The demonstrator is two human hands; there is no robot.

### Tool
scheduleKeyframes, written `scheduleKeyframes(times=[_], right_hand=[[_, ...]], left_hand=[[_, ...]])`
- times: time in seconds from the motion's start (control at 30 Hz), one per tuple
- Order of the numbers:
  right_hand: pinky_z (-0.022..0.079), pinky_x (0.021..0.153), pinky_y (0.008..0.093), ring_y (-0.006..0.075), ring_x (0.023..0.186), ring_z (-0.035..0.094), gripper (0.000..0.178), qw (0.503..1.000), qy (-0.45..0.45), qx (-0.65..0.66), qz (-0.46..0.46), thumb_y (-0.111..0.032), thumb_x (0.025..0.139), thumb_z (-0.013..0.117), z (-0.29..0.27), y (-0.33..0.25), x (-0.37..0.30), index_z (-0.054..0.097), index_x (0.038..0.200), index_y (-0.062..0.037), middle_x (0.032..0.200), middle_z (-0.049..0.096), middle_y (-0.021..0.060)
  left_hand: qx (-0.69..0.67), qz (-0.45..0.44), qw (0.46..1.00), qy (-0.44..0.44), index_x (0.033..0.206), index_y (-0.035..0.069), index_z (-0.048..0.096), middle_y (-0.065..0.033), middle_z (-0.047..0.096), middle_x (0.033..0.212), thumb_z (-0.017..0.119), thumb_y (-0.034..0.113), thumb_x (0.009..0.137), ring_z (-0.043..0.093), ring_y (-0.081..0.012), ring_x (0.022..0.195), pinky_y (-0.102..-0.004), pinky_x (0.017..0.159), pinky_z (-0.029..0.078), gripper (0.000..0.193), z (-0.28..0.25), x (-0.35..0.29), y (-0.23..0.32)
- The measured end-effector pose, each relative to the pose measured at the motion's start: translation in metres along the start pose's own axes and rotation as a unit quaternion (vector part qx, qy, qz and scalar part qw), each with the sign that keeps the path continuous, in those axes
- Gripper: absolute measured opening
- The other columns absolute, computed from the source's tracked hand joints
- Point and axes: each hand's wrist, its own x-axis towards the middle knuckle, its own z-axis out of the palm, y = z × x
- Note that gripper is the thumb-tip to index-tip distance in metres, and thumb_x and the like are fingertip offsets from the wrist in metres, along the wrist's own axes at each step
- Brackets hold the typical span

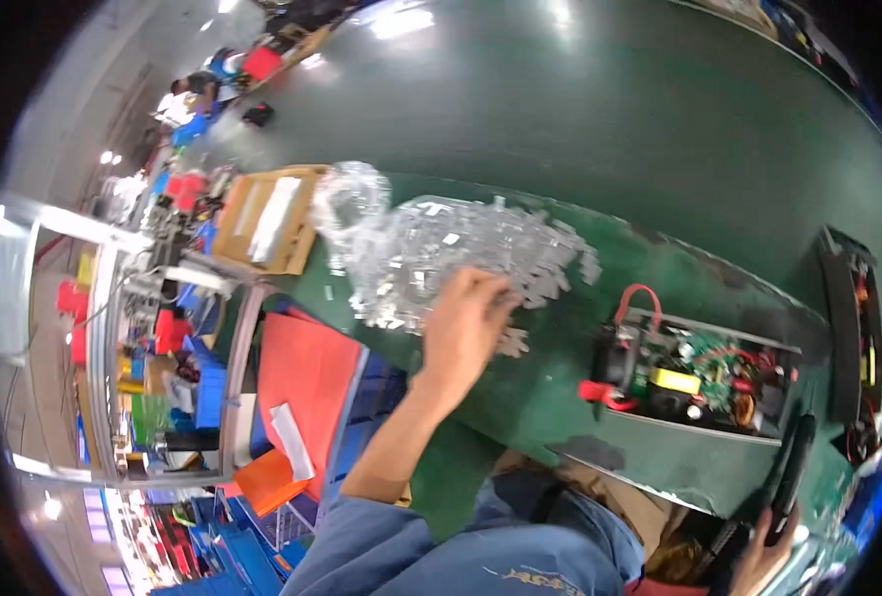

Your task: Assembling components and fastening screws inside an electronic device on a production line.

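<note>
My left hand (469, 323) is over the near edge of a pile of small silvery metal pieces (461, 243) on the green bench. Its thumb and fingertips are pressed together, and whatever they hold is too small to make out. At the lower right, my right hand (762, 558) is wrapped round a long black stick-shaped tool (791, 477) that points up and away. Between the hands lies an opened metal-cased electronic unit (704, 382), with a green circuit board, a yellow-wrapped part and red wires showing.
Crumpled clear plastic (353, 204) lies against the pile, beside a cardboard box (267, 221) holding white strips. A second dark-cased unit (853, 328) stands at the far right. Red sheets (307, 372) and blue bins stand left of the bench, near a metal-framed rack (247, 377).
</note>
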Motion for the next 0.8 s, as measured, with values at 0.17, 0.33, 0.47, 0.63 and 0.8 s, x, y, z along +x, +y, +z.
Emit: scheduleKeyframes(times=[0.17, 0.33, 0.47, 0.63, 0.8], right_hand=[[0.055, 0.074, 0.0454, 0.0354, 0.083, 0.064, 0.038, 0.948, 0.105, -0.206, -0.219, -0.033, 0.095, 0.073, -0.015, -0.040, 0.035, 0.072, 0.116, -0.0015, 0.097, 0.068, 0.0188], [0.056, 0.075, 0.0422, 0.0326, 0.088, 0.068, 0.033, 0.967, 0.099, -0.059, -0.227, -0.028, 0.093, 0.076, 0.004, -0.063, 0.025, 0.072, 0.115, -0.0031, 0.112, 0.071, 0.0179], [0.048, 0.085, 0.0357, 0.0249, 0.103, 0.060, 0.019, 0.966, 0.074, 0.041, -0.244, -0.003, 0.100, 0.061, 0.036, -0.057, 0.015, 0.065, 0.117, 0.0021, 0.113, 0.063, 0.0144], [0.048, 0.083, 0.0403, 0.0275, 0.094, 0.059, 0.019, 0.966, 0.047, 0.058, -0.249, 0.002, 0.096, 0.061, 0.040, -0.075, 0.007, 0.065, 0.115, 0.0033, 0.108, 0.062, 0.0164], [0.049, 0.079, 0.0341, 0.0233, 0.095, 0.059, 0.017, 0.967, 0.033, 0.082, -0.238, -0.001, 0.098, 0.062, 0.049, -0.065, -0.001, 0.065, 0.114, 0.0032, 0.110, 0.063, 0.0143]], left_hand=[[-0.001, 0.051, 0.998, 0.026, 0.100, 0.010, 0.072, -0.0052, 0.064, 0.093, 0.078, 0.007, 0.081, 0.068, -0.0288, 0.087, -0.0384, 0.073, 0.055, 0.019, -0.003, -0.007, -0.020], [0.040, 0.073, 0.996, 0.016, 0.102, 0.010, 0.067, -0.0054, 0.065, 0.097, 0.076, 0.007, 0.084, 0.068, -0.0286, 0.090, -0.0402, 0.073, 0.055, 0.020, -0.009, -0.002, -0.029], [-0.012, 0.064, 0.997, -0.048, 0.111, 0.011, 0.063, -0.0076, 0.066, 0.101, 0.075, 0.001, 0.081, 0.070, -0.0275, 0.097, -0.0396, 0.075, 0.056, 0.034, -0.012, 0.006, -0.030], [-0.043, 0.047, 0.995, -0.081, 0.107, 0.009, 0.069, -0.0074, 0.069, 0.100, 0.072, -0.003, 0.081, 0.072, -0.0287, 0.091, -0.0381, 0.076, 0.057, 0.028, -0.020, 0.010, -0.033], [0.032, 0.099, 0.990, -0.095, 0.107, 0.009, 0.070, -0.0071, 0.069, 0.098, 0.072, 0.000, 0.083, 0.072, -0.0278, 0.086, -0.0368, 0.073, 0.056, 0.026, -0.020, 0.020, -0.035]])
